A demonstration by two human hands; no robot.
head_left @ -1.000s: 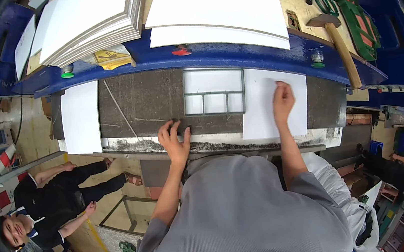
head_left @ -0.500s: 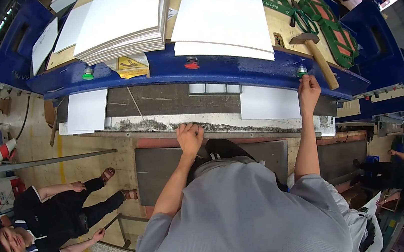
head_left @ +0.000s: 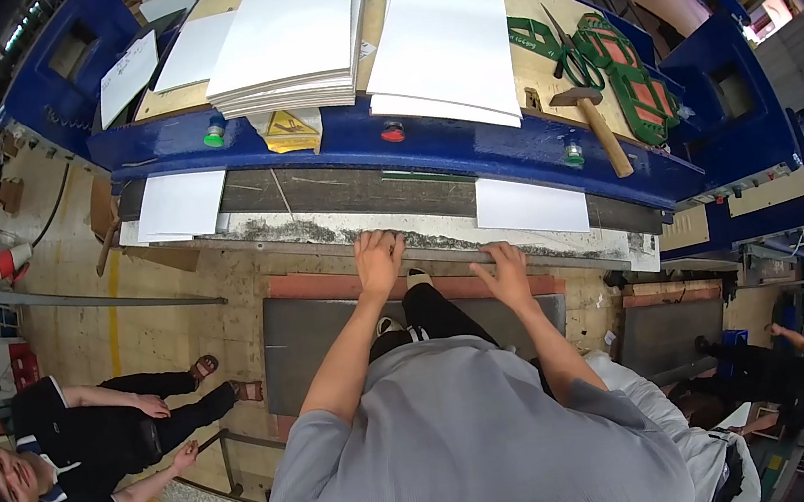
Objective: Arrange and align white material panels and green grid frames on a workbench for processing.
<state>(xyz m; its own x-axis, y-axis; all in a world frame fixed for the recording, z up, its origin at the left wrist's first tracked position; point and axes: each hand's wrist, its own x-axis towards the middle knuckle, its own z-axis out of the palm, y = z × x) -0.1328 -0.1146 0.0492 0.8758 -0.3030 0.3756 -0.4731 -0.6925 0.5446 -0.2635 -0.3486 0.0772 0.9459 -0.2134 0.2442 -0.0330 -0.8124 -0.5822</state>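
Observation:
My left hand (head_left: 380,264) rests on the front edge of the machine's worn, pale lower ledge (head_left: 341,241), fingers lying over it and holding nothing. To its right, my right hand (head_left: 506,278) touches the same edge with its fingertips, thumb spread to the side, also with nothing in it. Behind the ledge, a white sheet (head_left: 181,206) lies at the left and another white sheet (head_left: 530,205) at the right, nearest my right hand. Between them, a thin green edge (head_left: 428,176) shows under the blue beam (head_left: 329,149).
Above the beam stand a white panel stack (head_left: 281,40), more white panels (head_left: 443,50), a hammer (head_left: 603,131), scissors (head_left: 580,68) and green-orange tools (head_left: 638,87). Push buttons (head_left: 393,133) line the beam. A person (head_left: 94,439) stands left; another person (head_left: 767,362) is far right.
My right hand has left the green button on the beam and come down left to the ledge edge. My left hand's fingers have uncurled. The green-framed piece under the beam now shows less.

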